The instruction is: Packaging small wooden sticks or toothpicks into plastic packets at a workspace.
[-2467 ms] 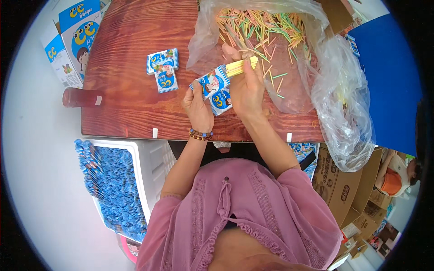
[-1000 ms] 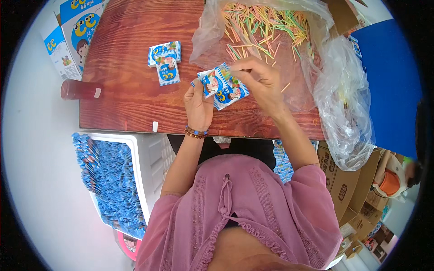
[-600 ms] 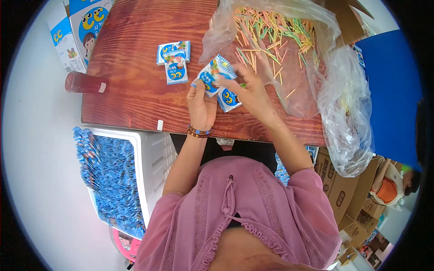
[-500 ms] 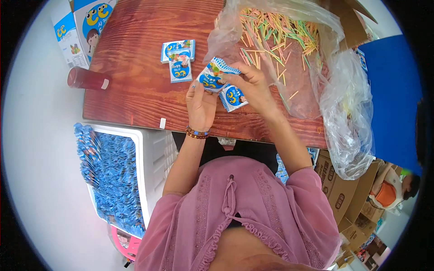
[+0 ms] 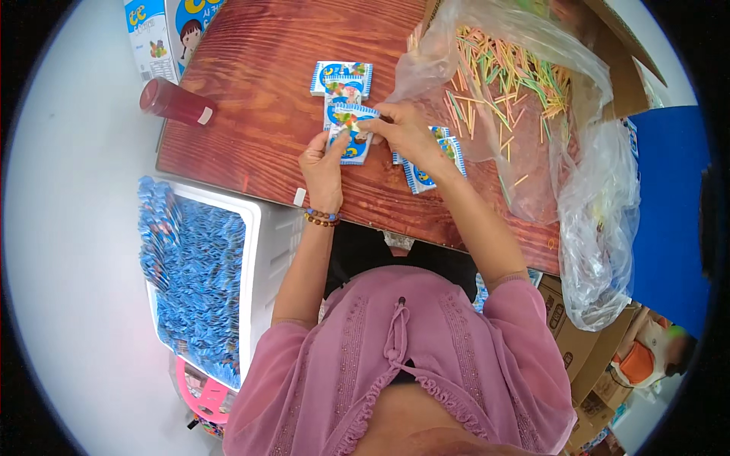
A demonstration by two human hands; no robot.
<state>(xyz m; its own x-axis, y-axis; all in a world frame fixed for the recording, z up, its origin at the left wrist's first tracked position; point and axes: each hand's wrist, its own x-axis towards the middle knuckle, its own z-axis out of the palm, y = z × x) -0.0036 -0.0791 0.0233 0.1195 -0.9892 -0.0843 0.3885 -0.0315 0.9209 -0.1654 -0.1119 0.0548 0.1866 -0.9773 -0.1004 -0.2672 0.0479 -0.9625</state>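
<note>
The wooden table (image 5: pixel 251 99) fills the upper part of the view, and to the person's left below its edge sits a white bin (image 5: pixel 262 251) heaped with blue packets (image 5: pixel 198 281). On the right a big clear plastic bag (image 5: pixel 585 197) lies open, spilling thin coloured sticks (image 5: pixel 506 68) in pink, green and yellow across the tabletop. A red cylindrical bottle (image 5: pixel 176 102) lies on its side near the far left corner, beside printed cartons (image 5: pixel 171 30). At the middle, both hands meet over one small blue-and-white sachet (image 5: pixel 351 131): the left hand (image 5: pixel 325 163) pinches its near edge from below, fingers closed on it, while the right hand (image 5: pixel 403 131) grips its right side with thumb and fingertips — both are holding the sachet, neither is spread. The sachet is just above the table surface, near two finished-looking sachets (image 5: pixel 341 78) farther away and a couple more (image 5: pixel 430 163) under the right wrist. For this handling to go well, I judge the grip should stay at the seams, leaving the mouth free and the packet flat, so nothing creases — steady, light pinching. The sachet itself is a small flat pouch, blue-bordered with a bright cartoon picture on white.
</note>
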